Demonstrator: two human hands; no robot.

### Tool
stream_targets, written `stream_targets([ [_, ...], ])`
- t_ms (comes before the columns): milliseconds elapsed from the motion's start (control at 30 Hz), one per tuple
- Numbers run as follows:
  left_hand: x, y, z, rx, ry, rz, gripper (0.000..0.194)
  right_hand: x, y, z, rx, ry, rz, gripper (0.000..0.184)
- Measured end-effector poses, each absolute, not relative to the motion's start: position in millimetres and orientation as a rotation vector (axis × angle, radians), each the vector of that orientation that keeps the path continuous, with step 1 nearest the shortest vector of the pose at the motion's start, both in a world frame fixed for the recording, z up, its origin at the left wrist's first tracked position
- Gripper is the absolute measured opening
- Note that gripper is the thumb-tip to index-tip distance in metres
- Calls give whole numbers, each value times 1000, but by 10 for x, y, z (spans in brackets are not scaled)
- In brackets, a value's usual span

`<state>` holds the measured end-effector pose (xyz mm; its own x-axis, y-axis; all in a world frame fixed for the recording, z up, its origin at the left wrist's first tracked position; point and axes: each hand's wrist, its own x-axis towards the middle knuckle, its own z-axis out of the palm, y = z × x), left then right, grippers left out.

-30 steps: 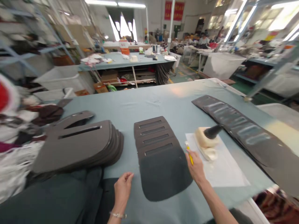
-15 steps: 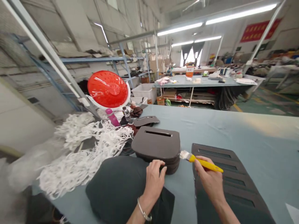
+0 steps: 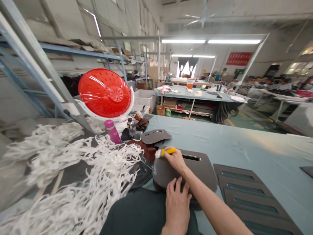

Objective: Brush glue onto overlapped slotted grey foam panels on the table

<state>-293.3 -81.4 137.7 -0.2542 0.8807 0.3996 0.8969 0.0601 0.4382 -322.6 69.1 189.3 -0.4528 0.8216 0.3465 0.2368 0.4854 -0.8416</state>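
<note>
Your right hand (image 3: 176, 160) pinches a yellow-handled, pale-bristled brush (image 3: 165, 152) at the left end of a dark-grey, round-cornered panel stack (image 3: 204, 167), which your left hand (image 3: 178, 203), fingers slightly spread, apparently steadies nearside.

Since 0.5 s ago, the right hand (image 3: 175, 160) has carried the yellow brush (image 3: 168, 151) from the right side of the panel stack (image 3: 204, 171) to its far-left corner; the left hand (image 3: 178, 201) lies flatter.

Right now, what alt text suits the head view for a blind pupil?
The right hand holds a yellow-handled brush at the far-left corner of a dark slotted panel; the left hand rests at its near edge. White strips lie heaped to the left.
</note>
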Motion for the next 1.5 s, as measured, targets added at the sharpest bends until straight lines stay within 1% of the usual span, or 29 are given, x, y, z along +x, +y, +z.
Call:
stream_targets([
  [100, -2959, -786, 1319, -1876, -2276, -1018, 47, -3411, 926, 1896, -1050, -1797, 682, 23],
  [233, -2967, -754, 1278, -1850, -2321, -1009, 44, -3241, 1006, 1850, -1052, -1856, 659, 28],
  [333, -2979, -757, 1302, -1875, -2306, -976, 43, -2659, 1105, 1793, -1273, -1791, 553, 30],
  [467, -2991, -766, 1356, -1920, -2261, -899, 42, -1699, 1301, 1827, -1584, -1614, 258, 31],
  [567, -2982, -766, 1387, -1939, -2230, -843, 40, -1277, 1320, 1907, -1692, -1496, 153, 33],
  [667, -2956, -766, 1406, -1948, -2221, -807, 39, -1111, 1107, 1916, -1698, -1513, 161, 32],
  [833, -2889, -784, 1404, -1963, -2268, -857, 39, -877, 260, 1856, -1635, -1560, 196, 28],
  [900, -2914, -798, 1436, -1980, -2326, -945, 37, -837, -66, 1910, -1601, -1589, 198, 27],
  [967, -3029, -798, 1509, -2106, -2399, -1109, 37, -936, -290, 1996, -1538, -1559, 190, 26],
  [1033, -3246, -771, 1609, -2187, -2488, -1453, 40, -1222, -424, 2057, -1420, -1537, 268, 24],
  [1133, -3671, -693, 1741, -1944, -2553, -2100, 47, -1897, -561, 2025, -1115, -1695, 561, 15],
  [1167, -3803, -665, 1766, -1845, -2560, -2222, 49, -2122, -602, 1985, -1002, -1767, 644, 13],
  [1200, -3917, -638, 1779, -1801, -2582, -2259, 51, -2309, -637, 1937, -909, -1826, 697, 12],
  [1267, -4072, -595, 1775, -1852, -2687, -2107, 51, -2495, -679, 1832, -827, -1888, 726, 12],
  [1333, -4133, -575, 1746, -1941, -2782, -1825, 48, -2357, -684, 1738, -882, -1895, 708, 13],
  [1433, -4106, -580, 1690, -2058, -2708, -1571, 44, -1661, -645, 1669, -1093, -1856, 596, 14],
  [1500, -4038, -592, 1650, -2132, -2595, -1453, 43, -1152, -593, 1693, -1281, -1766, 398, 16],
])
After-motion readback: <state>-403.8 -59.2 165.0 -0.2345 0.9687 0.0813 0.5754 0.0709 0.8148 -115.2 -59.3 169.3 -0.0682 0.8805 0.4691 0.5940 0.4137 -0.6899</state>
